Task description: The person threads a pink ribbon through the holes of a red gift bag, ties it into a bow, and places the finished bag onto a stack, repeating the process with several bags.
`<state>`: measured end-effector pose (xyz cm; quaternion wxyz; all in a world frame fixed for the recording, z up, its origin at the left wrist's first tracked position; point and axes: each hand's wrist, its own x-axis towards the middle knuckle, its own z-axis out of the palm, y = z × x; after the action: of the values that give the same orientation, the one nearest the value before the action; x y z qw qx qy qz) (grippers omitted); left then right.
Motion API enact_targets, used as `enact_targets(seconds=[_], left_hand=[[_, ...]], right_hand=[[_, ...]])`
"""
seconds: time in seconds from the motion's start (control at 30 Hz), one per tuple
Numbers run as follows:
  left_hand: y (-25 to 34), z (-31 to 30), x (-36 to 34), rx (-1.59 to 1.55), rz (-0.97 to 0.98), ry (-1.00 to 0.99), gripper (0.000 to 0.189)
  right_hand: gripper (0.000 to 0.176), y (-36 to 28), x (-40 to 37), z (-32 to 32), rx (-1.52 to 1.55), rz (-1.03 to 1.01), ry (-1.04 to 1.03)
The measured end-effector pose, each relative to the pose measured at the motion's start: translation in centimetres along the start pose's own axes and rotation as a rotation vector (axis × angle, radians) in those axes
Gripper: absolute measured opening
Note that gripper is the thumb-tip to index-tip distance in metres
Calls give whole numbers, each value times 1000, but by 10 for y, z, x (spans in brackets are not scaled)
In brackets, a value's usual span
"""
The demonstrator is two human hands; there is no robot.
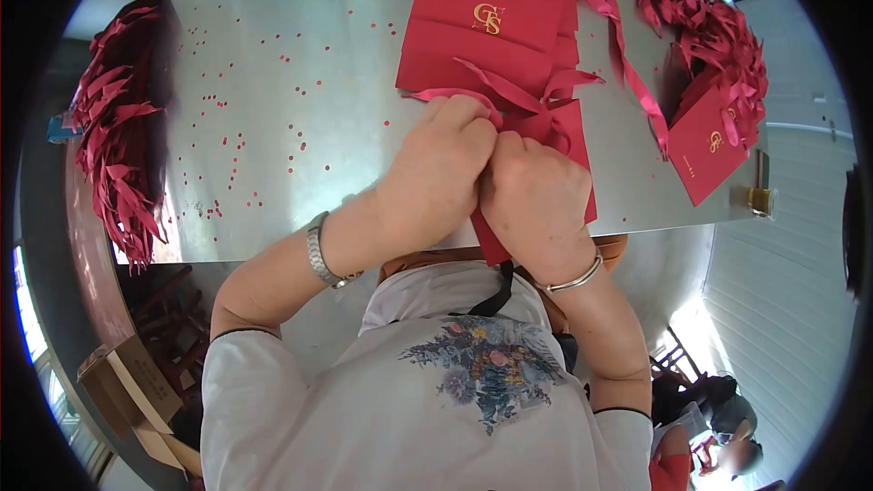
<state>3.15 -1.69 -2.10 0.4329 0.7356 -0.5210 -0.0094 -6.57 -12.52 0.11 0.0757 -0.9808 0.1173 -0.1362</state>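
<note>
At the front edge of the table, a red paper gift bag [575,150] lies beneath my hands. A pink-red ribbon [496,82] is threaded at it, with loose ends and a loop sticking out above my knuckles. My left hand [441,168] is closed, pinching the ribbon. Pressed against it, my right hand [536,200] is also closed around the ribbon at the bag. The fingertips of both hands are turned down and hidden. Just beyond them lies a stack of flat red bags [482,18] with gold lettering.
Bags with tangled ribbons [700,36] pile up at the right, one red bag [714,141] jutting out. Another ribboned row [118,127] lines the left edge. Small red paper dots scatter across the metal table [273,55]. A small glass [759,202] stands at the right corner.
</note>
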Motion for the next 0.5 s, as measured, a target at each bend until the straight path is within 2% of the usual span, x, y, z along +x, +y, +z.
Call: enact_targets(seconds=[0.1,0.17,0.23,0.3,0.37,0.43,0.5], left_hand=[[1,-6,3,96,19,7,13],[-2,-9,3,38,18,-9,15],[-6,-15,6,-18,24,-22,17],[-10,-27,6,-110,-51,-229,22],[-18,-35,18,-141,-38,-262,20],[-21,-46,37,-274,-226,-575,17],[-18,-47,47,-249,-192,-626,15]], right_hand=[[12,4,3,2,110,53,-12],[14,7,-2,8,200,105,-5],[16,9,-10,18,268,122,114],[15,8,-18,23,341,123,151],[13,5,-22,24,332,92,214],[14,3,-23,21,328,59,240],[14,4,-23,18,316,26,267]])
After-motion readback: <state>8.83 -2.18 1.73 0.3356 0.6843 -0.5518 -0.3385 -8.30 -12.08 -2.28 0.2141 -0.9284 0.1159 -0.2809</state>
